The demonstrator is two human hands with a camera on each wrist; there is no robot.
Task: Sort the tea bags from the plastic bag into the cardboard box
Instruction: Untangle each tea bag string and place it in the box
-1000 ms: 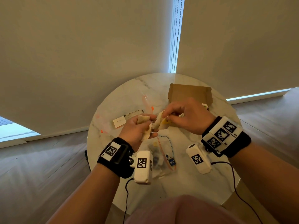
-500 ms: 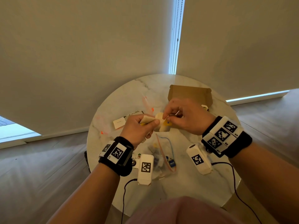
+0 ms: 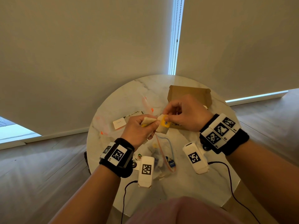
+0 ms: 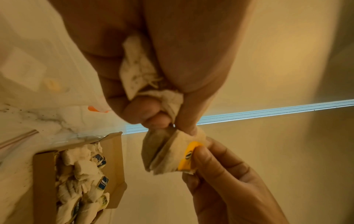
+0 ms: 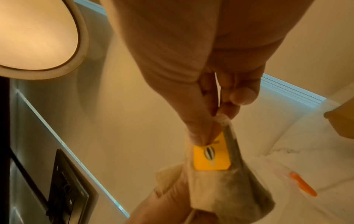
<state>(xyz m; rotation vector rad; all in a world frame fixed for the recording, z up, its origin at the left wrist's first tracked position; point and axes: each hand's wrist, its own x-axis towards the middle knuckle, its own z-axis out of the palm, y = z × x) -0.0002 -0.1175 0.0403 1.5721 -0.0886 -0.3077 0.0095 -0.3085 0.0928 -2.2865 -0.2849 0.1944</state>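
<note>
Marble surface (image 3: 186,188) | left hand (image 3: 139,128) grips bunched tea bags (image 4: 138,72) | right hand (image 3: 186,115) pinches yellow-tagged tea bag (image 3: 163,126) | cardboard box (image 3: 189,94) just beyond right hand, nearer it.

Cardboard box (image 3: 189,94) sits at the table's (image 3: 186,188) far side; plastic bag (image 3: 161,152) nearer, tea bags (image 4: 80,171) in the box.

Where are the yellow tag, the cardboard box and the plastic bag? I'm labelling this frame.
yellow tag (image 5: 211,157): right wrist view, middle of its printed face.
cardboard box (image 3: 189,96): head view, raised flap.
plastic bag (image 3: 161,152): head view, clear front below the hands.
</note>
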